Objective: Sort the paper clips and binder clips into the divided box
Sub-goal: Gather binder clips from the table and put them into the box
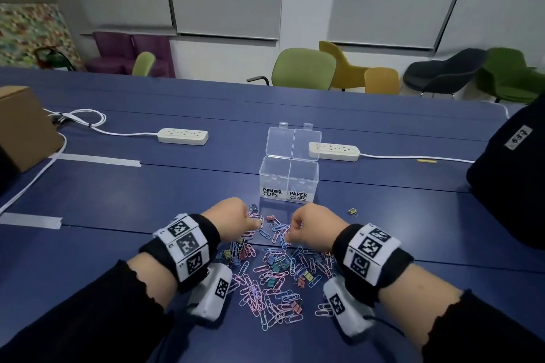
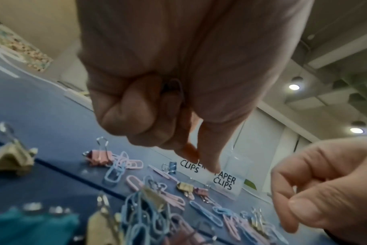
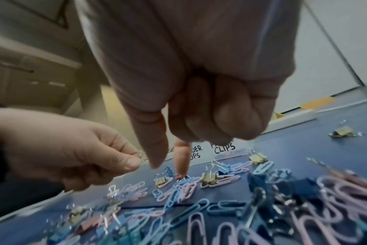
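A clear divided box stands open, its halves labelled BINDER CLIPS and PAPER CLIPS. In front of it lies a pile of pastel paper clips and small binder clips. My left hand hovers over the pile's far left. Its fingers are curled round a thin paper clip in the palm, and its thumb and forefinger point down close together. My right hand hovers over the pile's far right. Its thumb and forefinger are apart, the forefinger tip touches the clips, and the other fingers are curled.
One yellow binder clip lies apart, right of the box. Two white power strips with cords lie behind. A cardboard box is at far left and a black bag at far right. Chairs line the far edge.
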Demonstrator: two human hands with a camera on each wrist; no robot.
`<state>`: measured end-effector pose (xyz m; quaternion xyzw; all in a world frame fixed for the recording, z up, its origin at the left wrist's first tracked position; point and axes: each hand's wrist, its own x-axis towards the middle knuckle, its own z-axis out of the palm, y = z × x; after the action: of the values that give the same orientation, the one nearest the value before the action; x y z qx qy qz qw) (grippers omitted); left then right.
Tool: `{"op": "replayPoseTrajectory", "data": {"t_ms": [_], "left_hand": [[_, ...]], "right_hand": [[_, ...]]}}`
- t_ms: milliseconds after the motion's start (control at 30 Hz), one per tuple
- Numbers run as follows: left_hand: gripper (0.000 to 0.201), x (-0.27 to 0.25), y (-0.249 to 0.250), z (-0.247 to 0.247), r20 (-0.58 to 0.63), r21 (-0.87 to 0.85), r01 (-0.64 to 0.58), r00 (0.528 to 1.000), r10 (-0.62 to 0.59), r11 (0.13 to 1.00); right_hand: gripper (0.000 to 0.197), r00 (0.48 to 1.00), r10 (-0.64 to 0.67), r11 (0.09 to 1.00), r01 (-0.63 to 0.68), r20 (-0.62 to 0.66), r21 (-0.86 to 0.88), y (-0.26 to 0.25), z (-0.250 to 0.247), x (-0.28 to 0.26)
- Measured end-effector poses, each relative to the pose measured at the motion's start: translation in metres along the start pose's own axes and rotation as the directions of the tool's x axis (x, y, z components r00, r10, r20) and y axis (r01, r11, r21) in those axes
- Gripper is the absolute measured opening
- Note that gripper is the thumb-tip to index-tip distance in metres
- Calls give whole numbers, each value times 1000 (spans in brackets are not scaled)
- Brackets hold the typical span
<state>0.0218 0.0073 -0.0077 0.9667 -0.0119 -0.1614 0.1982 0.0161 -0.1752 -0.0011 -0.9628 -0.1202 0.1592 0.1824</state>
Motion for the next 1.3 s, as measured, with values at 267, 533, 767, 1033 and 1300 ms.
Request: {"op": "replayPoseTrajectory", "data": {"t_ms": [267,533,767,1033,1300], "left_hand": [[40,-1,22,4,59,280,-9,998,-8,960],[17,-3,24,7,69,280,-13,998,-7,960],[33,-4,17,4,62,290,57,995,-79,955],[21,0,14,14,90,267,-9,996,-15,964],[27,-5,12,-8,209,-638,172,977,-46,751]], "right_hand": [[14,998,19,914,6,58,-406,-27,14,7],[37,995,-9,893,51,95,-448,-35,21,10],[10,995,-3,972,26,98,-233,-25,7,3],[22,972,96,676,-221,213,703,10,-4,-13],[9,961,-58,-79,-275,271,958,39,0,-22]]}}
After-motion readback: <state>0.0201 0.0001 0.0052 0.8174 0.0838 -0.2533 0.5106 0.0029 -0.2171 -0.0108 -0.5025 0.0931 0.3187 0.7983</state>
